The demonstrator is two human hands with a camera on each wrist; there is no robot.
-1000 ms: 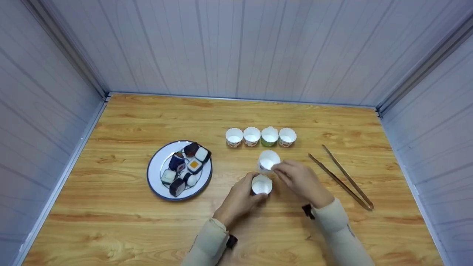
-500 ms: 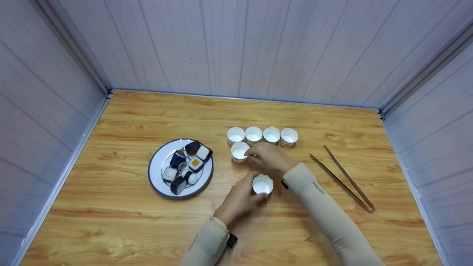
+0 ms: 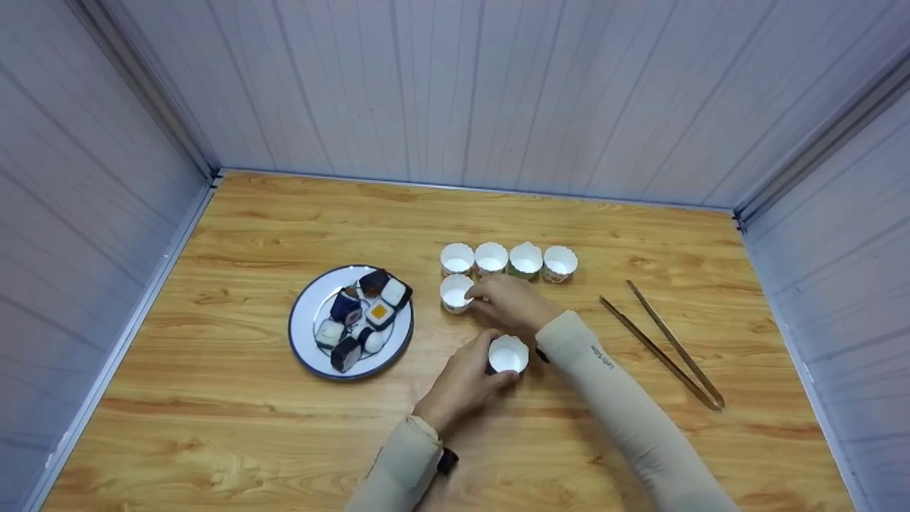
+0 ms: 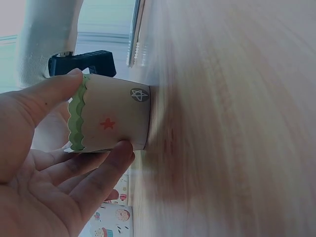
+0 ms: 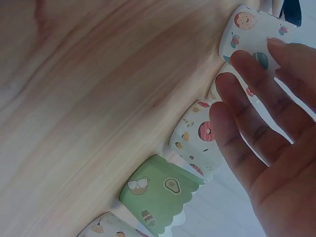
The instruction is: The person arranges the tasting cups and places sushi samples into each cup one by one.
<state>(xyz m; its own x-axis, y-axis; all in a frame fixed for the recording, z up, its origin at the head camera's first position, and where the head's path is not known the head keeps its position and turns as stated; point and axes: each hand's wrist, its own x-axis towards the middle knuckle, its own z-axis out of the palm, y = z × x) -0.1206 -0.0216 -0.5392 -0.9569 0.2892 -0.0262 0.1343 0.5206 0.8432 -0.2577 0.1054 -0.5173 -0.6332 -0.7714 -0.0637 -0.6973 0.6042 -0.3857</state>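
My left hand (image 3: 462,377) holds a paper baking cup (image 3: 508,354) upright on the table, thumb at the rim and fingers along its side. The left wrist view shows that cup's green scalloped rim (image 4: 77,121) and small star prints. My right hand (image 3: 513,302) is at another white paper cup (image 3: 453,291), pinching its near right rim. That cup stands just in front of the leftmost cup (image 3: 457,257) of the back row. In the right wrist view its side bears a doughnut print (image 5: 245,20), and the other fingers stretch along the cups.
Several paper cups stand in a row at the back, among them a green cup (image 3: 526,262). A blue-rimmed plate (image 3: 304,341) with several sushi pieces (image 3: 379,313) is on the left. Metal tongs (image 3: 665,348) lie spread on the right.
My right hand has carried its cup from beside the left hand, leftward and away, to a spot in front of the row's left end. My left hand keeps its hold in place.
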